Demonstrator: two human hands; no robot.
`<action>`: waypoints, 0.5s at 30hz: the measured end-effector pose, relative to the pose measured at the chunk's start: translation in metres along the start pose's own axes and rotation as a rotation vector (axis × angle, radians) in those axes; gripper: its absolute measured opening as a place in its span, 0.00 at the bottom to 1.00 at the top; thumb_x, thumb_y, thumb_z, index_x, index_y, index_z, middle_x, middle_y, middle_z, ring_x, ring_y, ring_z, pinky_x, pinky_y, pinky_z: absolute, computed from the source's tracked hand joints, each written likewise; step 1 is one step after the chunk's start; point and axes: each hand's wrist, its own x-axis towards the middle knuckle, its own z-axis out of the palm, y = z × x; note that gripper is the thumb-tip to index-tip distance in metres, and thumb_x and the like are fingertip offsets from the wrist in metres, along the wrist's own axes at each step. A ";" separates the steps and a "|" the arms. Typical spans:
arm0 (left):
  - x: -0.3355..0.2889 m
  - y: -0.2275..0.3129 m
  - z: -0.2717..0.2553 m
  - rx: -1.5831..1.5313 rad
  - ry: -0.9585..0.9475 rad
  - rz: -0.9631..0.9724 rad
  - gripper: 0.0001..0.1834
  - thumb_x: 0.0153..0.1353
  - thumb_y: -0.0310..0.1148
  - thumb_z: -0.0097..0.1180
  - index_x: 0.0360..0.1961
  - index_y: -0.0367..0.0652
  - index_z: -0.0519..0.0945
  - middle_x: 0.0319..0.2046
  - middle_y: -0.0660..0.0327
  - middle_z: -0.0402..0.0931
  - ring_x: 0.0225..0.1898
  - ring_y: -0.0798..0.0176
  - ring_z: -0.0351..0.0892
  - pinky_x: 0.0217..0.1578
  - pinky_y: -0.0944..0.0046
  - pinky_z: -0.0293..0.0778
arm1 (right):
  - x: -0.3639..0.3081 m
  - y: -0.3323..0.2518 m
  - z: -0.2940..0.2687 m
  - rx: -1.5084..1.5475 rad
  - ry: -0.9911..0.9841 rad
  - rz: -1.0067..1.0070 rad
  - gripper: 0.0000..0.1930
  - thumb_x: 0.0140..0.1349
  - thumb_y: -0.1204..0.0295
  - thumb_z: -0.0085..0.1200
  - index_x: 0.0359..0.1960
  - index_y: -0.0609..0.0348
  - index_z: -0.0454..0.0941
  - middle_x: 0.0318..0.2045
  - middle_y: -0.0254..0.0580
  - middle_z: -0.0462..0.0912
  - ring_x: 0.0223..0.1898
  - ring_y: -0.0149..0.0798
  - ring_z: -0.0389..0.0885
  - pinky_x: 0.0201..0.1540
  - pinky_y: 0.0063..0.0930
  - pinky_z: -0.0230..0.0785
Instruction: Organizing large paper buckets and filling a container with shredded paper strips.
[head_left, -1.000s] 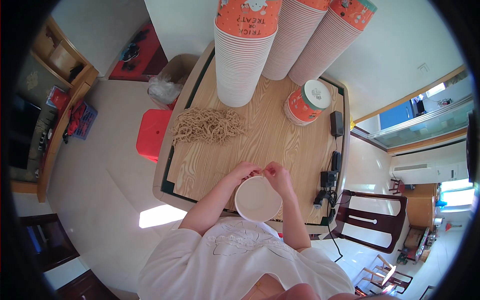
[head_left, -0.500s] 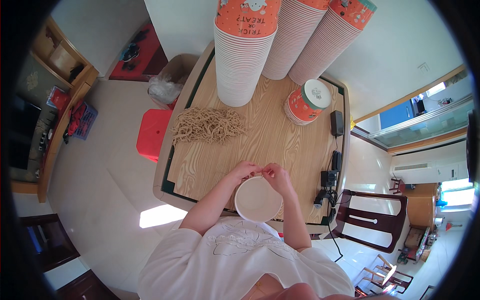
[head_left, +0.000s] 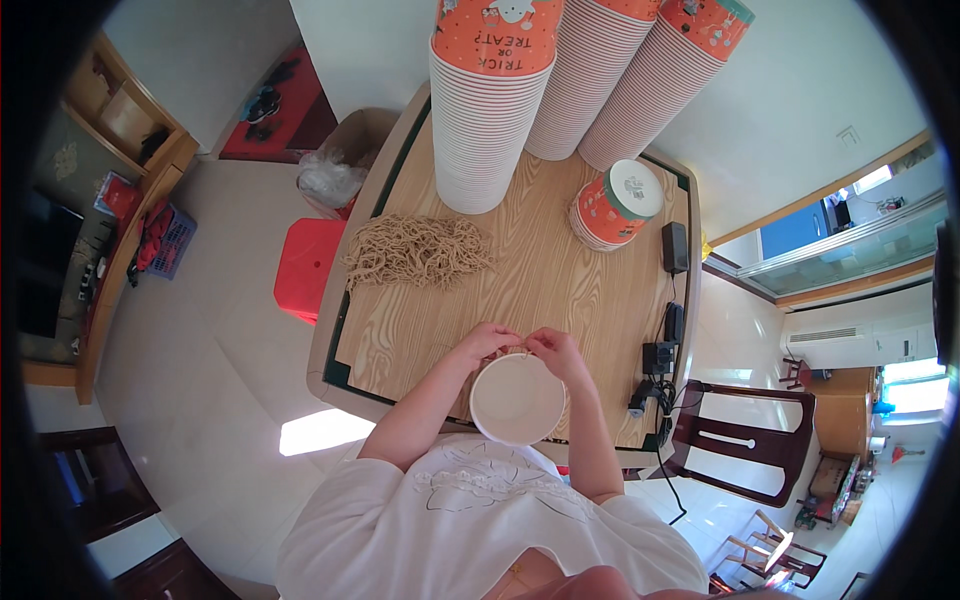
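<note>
A white-lined paper bucket (head_left: pixel 518 400) stands at the near table edge, close to my body, with its open mouth facing up. At its far rim, my left hand (head_left: pixel 489 343) and my right hand (head_left: pixel 551 348) meet with fingertips pinched close together. Between them is what looks like a short end of thin tan cord, mostly hidden by the fingers. Beyond the hands to the left lies a loose heap of tan cords (head_left: pixel 418 250) on the wood-grain table (head_left: pixel 540 270).
Tall nested stacks of paper buckets (head_left: pixel 485 140) with orange printed sides rise at the back. A shorter orange and green bucket stack (head_left: pixel 612 208) stands at the right. Black adapters and cables (head_left: pixel 657 358) line the right edge. A red stool (head_left: pixel 308 265) is on the left, a dark chair (head_left: pixel 745 440) on the right.
My right hand has shifted very slightly down and its fingers have turned a little. The bucket and everything else look the same.
</note>
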 end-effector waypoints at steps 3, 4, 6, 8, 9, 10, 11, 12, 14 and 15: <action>0.000 0.000 -0.001 -0.023 -0.007 0.007 0.07 0.49 0.33 0.57 0.30 0.45 0.80 0.19 0.68 0.72 0.18 0.75 0.66 0.17 0.75 0.60 | 0.001 -0.002 0.001 -0.029 -0.014 0.010 0.06 0.55 0.73 0.52 0.29 0.65 0.75 0.23 0.35 0.77 0.25 0.25 0.73 0.29 0.18 0.66; 0.000 0.000 -0.002 -0.023 -0.006 0.007 0.07 0.49 0.33 0.57 0.30 0.45 0.80 0.19 0.68 0.72 0.18 0.75 0.66 0.17 0.75 0.60 | 0.001 -0.004 0.001 -0.050 -0.013 0.012 0.06 0.55 0.73 0.52 0.29 0.65 0.75 0.22 0.35 0.77 0.25 0.24 0.73 0.28 0.18 0.66; 0.000 0.000 -0.003 -0.030 -0.012 0.004 0.07 0.49 0.33 0.56 0.30 0.45 0.80 0.19 0.68 0.72 0.18 0.76 0.66 0.17 0.75 0.60 | 0.003 -0.001 0.001 -0.042 -0.008 0.011 0.07 0.54 0.72 0.53 0.29 0.64 0.76 0.22 0.37 0.78 0.25 0.26 0.74 0.29 0.20 0.67; -0.001 0.001 -0.002 -0.005 -0.002 0.004 0.07 0.49 0.33 0.57 0.30 0.45 0.80 0.19 0.68 0.72 0.18 0.76 0.66 0.17 0.75 0.60 | 0.003 0.001 0.001 -0.035 -0.001 0.011 0.07 0.53 0.71 0.54 0.29 0.64 0.76 0.21 0.39 0.78 0.24 0.28 0.75 0.29 0.23 0.68; -0.002 0.001 -0.002 0.020 0.010 0.005 0.07 0.49 0.33 0.57 0.30 0.45 0.80 0.19 0.69 0.72 0.18 0.76 0.65 0.17 0.75 0.60 | 0.003 0.001 0.001 -0.027 -0.003 0.011 0.07 0.53 0.72 0.54 0.29 0.64 0.76 0.21 0.39 0.78 0.24 0.28 0.75 0.29 0.23 0.68; -0.003 0.002 -0.001 0.019 0.010 0.005 0.07 0.49 0.33 0.57 0.30 0.45 0.80 0.19 0.69 0.72 0.18 0.76 0.65 0.17 0.75 0.60 | 0.004 0.001 0.001 -0.019 -0.005 0.011 0.07 0.52 0.72 0.54 0.28 0.64 0.76 0.21 0.39 0.78 0.24 0.28 0.75 0.29 0.23 0.67; -0.004 0.003 -0.001 0.019 0.007 0.008 0.07 0.49 0.32 0.57 0.31 0.45 0.80 0.19 0.69 0.72 0.18 0.77 0.65 0.17 0.75 0.60 | 0.004 0.002 0.001 -0.020 -0.005 0.011 0.07 0.52 0.72 0.54 0.28 0.64 0.76 0.21 0.39 0.78 0.24 0.28 0.75 0.29 0.23 0.67; -0.004 0.003 -0.001 0.019 0.004 0.012 0.07 0.48 0.32 0.58 0.31 0.45 0.80 0.19 0.69 0.72 0.18 0.77 0.65 0.17 0.75 0.60 | 0.005 0.002 0.001 -0.012 -0.005 0.010 0.07 0.52 0.72 0.54 0.28 0.64 0.76 0.21 0.39 0.78 0.24 0.28 0.75 0.28 0.23 0.67; -0.003 0.002 -0.001 0.025 0.007 0.014 0.07 0.48 0.31 0.58 0.31 0.45 0.80 0.20 0.69 0.72 0.17 0.77 0.64 0.17 0.76 0.61 | 0.006 0.004 0.001 -0.005 -0.006 0.008 0.07 0.52 0.72 0.54 0.28 0.64 0.76 0.21 0.39 0.78 0.24 0.27 0.74 0.28 0.23 0.67; -0.002 0.002 -0.001 0.031 0.009 0.015 0.07 0.48 0.31 0.58 0.31 0.45 0.80 0.20 0.70 0.72 0.17 0.77 0.64 0.17 0.76 0.61 | 0.006 0.003 0.001 -0.016 -0.008 0.009 0.07 0.52 0.72 0.54 0.28 0.64 0.76 0.21 0.39 0.78 0.24 0.27 0.74 0.28 0.23 0.67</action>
